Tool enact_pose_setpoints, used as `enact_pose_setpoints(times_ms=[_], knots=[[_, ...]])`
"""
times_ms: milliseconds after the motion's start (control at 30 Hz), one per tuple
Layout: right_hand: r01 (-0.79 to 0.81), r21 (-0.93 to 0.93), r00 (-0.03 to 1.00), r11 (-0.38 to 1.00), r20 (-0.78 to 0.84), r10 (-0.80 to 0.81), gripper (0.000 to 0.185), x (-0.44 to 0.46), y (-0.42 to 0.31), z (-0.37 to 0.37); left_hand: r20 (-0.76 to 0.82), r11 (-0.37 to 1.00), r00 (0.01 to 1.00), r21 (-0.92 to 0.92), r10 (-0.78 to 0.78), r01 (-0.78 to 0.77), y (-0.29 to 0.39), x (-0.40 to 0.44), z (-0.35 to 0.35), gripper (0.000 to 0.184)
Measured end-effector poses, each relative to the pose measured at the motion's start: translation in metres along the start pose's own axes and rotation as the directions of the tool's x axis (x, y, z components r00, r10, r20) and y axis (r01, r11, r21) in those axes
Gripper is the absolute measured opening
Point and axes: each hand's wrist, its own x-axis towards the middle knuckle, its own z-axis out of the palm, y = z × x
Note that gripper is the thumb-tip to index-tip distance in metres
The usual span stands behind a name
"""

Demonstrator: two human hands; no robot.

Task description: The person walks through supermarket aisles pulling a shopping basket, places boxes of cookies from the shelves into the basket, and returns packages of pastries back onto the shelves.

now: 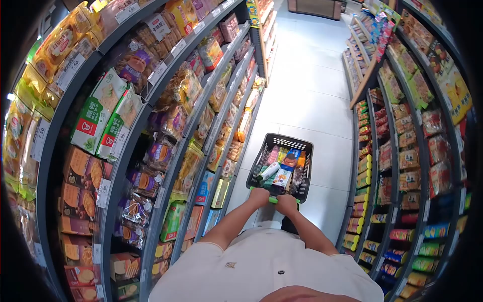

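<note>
My left hand (259, 195) is wrapped round the left part of a green handle (272, 200) at the near end of a black basket cart. Round the handle's right part my right hand (287, 204) is closed. The black basket (308, 171) stands just ahead of both hands, with perforated walls. Inside it lie several packaged goods, among them a white-and-green package (269, 171), a white pack with round pictures (282, 178) and a blue pack (292, 158).
Tall shelves of packaged snacks (136, 65) line the left side, with price tags on their edges. On the right, more shelves (402, 146) hold bags and tubes. Between them runs a pale tiled floor (307, 110) towards a brown counter (314, 8) at the far end.
</note>
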Motion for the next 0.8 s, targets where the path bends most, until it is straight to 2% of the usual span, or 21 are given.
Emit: enact_pose_setpoints(times_ms=[100,167,233,300,433,500,600,800], knots=[[0.027,0.052,0.999,0.998,-0.026,-0.026,0.026,0.032,0.012,-0.015,-0.037,0.997,0.997,0.029,-0.074,0.075,-0.001,0.026,-0.009,0.014],[0.063,0.063,0.998,0.996,-0.015,-0.062,0.027,0.052,0.021,-0.025,-0.196,0.988,0.972,0.047,-0.133,0.145,0.001,0.042,-0.018,0.011],[0.09,0.07,0.996,0.993,0.003,-0.091,0.028,0.072,0.035,-0.033,-0.227,0.981,0.954,-0.015,-0.193,0.195,0.005,0.053,-0.024,0.01],[0.076,0.091,0.996,0.993,0.033,-0.079,0.029,0.085,0.039,-0.039,-0.374,0.986,0.912,-0.056,-0.167,0.157,0.01,0.056,-0.033,0.012],[0.069,0.104,0.996,0.992,0.049,-0.075,0.029,0.104,0.052,-0.06,-0.294,0.982,0.938,-0.027,-0.185,0.186,0.007,0.088,-0.049,0.016],[0.104,0.114,0.994,0.988,0.031,-0.108,0.028,0.123,0.061,-0.064,-0.096,0.978,0.974,-0.06,-0.206,0.201,0.002,0.108,-0.065,0.022],[0.145,0.079,0.987,0.986,0.056,-0.15,0.027,0.149,0.074,-0.072,-0.073,0.985,0.982,-0.022,-0.173,0.172,-0.007,0.133,-0.077,0.027],[0.097,0.074,0.993,0.993,0.061,-0.101,0.023,0.196,0.086,-0.128,-0.041,0.993,0.993,-0.042,-0.113,0.112,-0.022,0.193,-0.111,0.031]])
